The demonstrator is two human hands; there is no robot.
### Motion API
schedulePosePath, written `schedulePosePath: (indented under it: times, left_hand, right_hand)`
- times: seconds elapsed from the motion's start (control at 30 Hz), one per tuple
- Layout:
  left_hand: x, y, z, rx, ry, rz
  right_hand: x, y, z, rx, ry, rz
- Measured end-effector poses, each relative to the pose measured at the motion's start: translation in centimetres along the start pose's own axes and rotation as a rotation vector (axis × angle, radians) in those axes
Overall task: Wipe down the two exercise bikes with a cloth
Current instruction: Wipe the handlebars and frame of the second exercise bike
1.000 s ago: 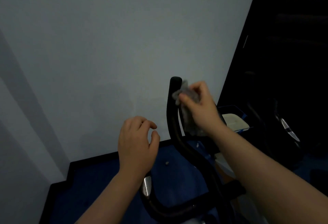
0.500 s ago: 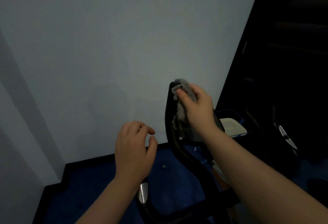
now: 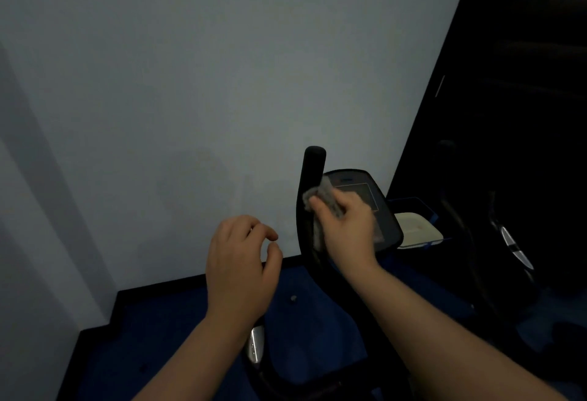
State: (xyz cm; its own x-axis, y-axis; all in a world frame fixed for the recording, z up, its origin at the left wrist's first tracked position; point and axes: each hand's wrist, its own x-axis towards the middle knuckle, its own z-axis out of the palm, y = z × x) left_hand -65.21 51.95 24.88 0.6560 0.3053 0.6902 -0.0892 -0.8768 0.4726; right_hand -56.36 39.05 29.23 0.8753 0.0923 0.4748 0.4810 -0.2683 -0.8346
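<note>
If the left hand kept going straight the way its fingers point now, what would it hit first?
Probably the black handlebar upright: the left hand is empty, fingers curled toward it. If it passes in front, the wall comes next; depth is unclear.

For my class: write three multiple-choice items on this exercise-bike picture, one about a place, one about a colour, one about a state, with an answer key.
1. Where is the cloth?
A. on the floor
B. against the upright handlebar
C. on the wall

2. What colour is the floor?
A. blue
B. red
C. white

3. What is the left hand doing?
A. gripping the cloth
B. pressing the wall
C. hovering, holding nothing

Key: 1 B, the right hand presses it there; 2 A, the carpet is blue; 3 C, its fingers curl around nothing.
</note>
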Motion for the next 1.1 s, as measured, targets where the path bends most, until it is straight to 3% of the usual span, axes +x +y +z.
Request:
schedulePosePath:
  times: [0.07,0.17,0.27,0.47,0.6,0.7,0.9,1.03,1.1]
  left_hand:
    - [0.0,0.1,0.0,0.002,0.007,0.01]
    - [0.0,0.2,-0.1,0.011,0.013,0.007]
    - [-0.1,0.2,-0.2,0.018,0.0,0.012]
    - [-0.2,0.3,-0.4,0.017,-0.012,0.001]
    - [-0.1,0.5,-0.5,0.031,-0.014,-0.02]
    - [-0.1,0.5,-0.6,0.039,-0.013,-0.017]
    - [-0.2,0.8,-0.7,0.047,-0.046,-0.031]
    - [0.1,2.6,-1.5,-0.124,-0.04,-0.172]
    - [-0.5,4.0,-2.1,-0.185,0.019,-0.202]
  right_hand:
    - [-0.1,0.2,-1.3,-0.108,-0.038,-0.044]
    - [1.5,-2.6,-2.1,-0.151,0.037,-0.379]
    - [3.8,-4.5,-1.7,-0.384,-0.02,-0.607]
    - [0.1,-0.5,-1.2,-0.587,-0.316,-0.566]
    - [1.2,-1.2,-1.3,-0.444,-0.279,-0.537]
    - [1.3,-1.4,-0.9,-0.518,-0.323,-0.546]
    - [-2.6,0.9,-4.9,-0.429,-0.617,-0.446]
    - [-1.6,0.3,-8.9,-0.438,-0.909,-0.351]
    - [-0.7,-0.2,-8.9,-0.371,-0.789,-0.319]
